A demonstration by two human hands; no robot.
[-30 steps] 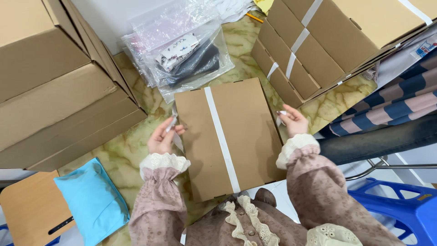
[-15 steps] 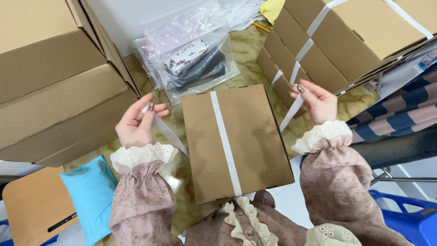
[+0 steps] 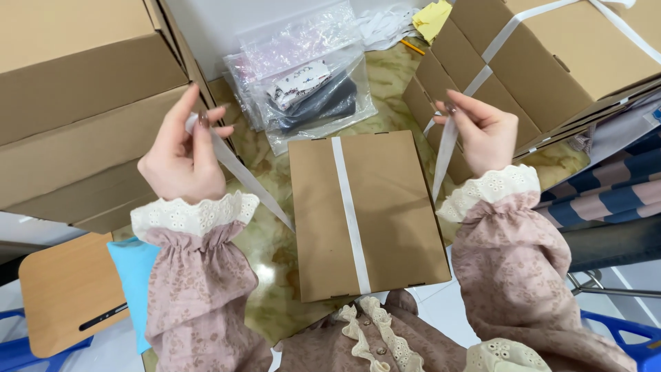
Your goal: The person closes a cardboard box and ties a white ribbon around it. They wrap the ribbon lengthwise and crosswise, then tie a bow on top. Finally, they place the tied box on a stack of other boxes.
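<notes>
My hands have lifted and spread since a moment ago. Left hand [image 3: 180, 155] and right hand [image 3: 482, 131] each pinch an end of the white ribbon [image 3: 350, 213], which crosses the flat cardboard box [image 3: 385, 213] at centre frame. It looks soft, light and slippery, best pinched near its ends.

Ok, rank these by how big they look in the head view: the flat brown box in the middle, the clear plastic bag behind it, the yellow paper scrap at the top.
1. flat brown box, largest.
2. clear plastic bag, somewhat smaller, though it lies farther from the camera, so the gap is unsure.
3. yellow paper scrap, clearly smallest.
</notes>
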